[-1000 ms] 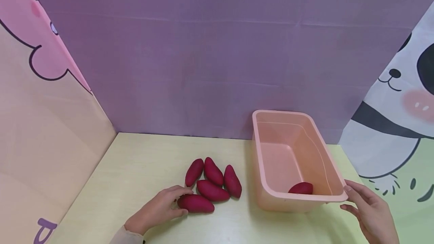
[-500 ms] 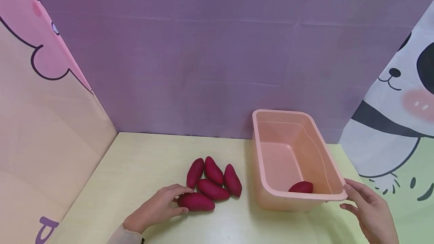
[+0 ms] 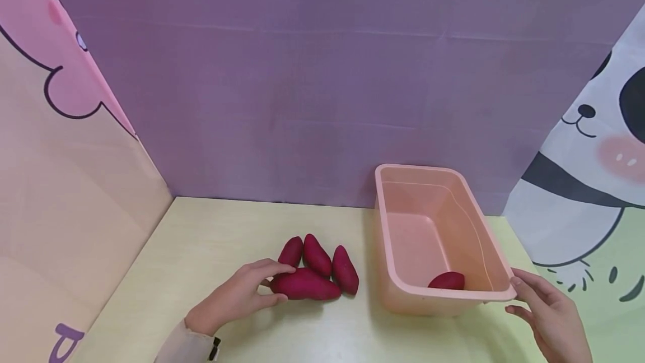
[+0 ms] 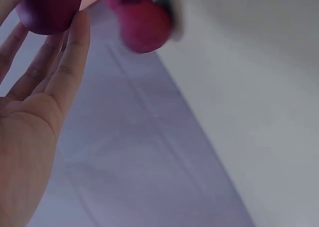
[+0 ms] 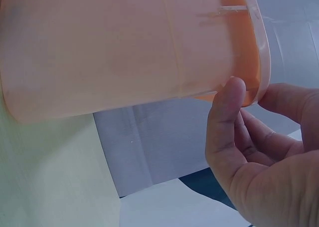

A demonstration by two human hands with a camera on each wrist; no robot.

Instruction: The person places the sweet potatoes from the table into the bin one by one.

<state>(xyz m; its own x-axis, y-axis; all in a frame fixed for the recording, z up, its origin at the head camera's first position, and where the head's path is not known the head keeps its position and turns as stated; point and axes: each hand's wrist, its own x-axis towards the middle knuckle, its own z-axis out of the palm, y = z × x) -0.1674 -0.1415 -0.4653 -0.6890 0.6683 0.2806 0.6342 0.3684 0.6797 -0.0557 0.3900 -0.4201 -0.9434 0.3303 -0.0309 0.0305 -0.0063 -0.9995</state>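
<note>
My left hand (image 3: pixel 239 297) pinches a dark red sweet potato (image 3: pixel 297 284) between thumb and fingers, raised slightly off the table. It partly covers another sweet potato behind it. In the left wrist view the held sweet potato (image 4: pixel 50 10) sits at the fingertips, and a blurred one (image 4: pixel 144 27) shows beyond. Near it on the table lie a left sweet potato (image 3: pixel 290 251), a middle one (image 3: pixel 317 255) and a right one (image 3: pixel 345 271). My right hand (image 3: pixel 551 312) grips the near right corner of a pink plastic tub (image 3: pixel 453 294), where a single sweet potato (image 3: pixel 447 280) is visible.
The pale wooden table (image 3: pixel 211 240) ends at a purple backdrop (image 3: pixel 282 99). A printed panel (image 3: pixel 75 195) bounds the left side. On the right stands a panda-print panel (image 3: pixel 579 195), close to the tub and right hand.
My left hand has raised the front sweet potato off the table and moved it a little away from me and to the right. The right hand and tub stay put.
</note>
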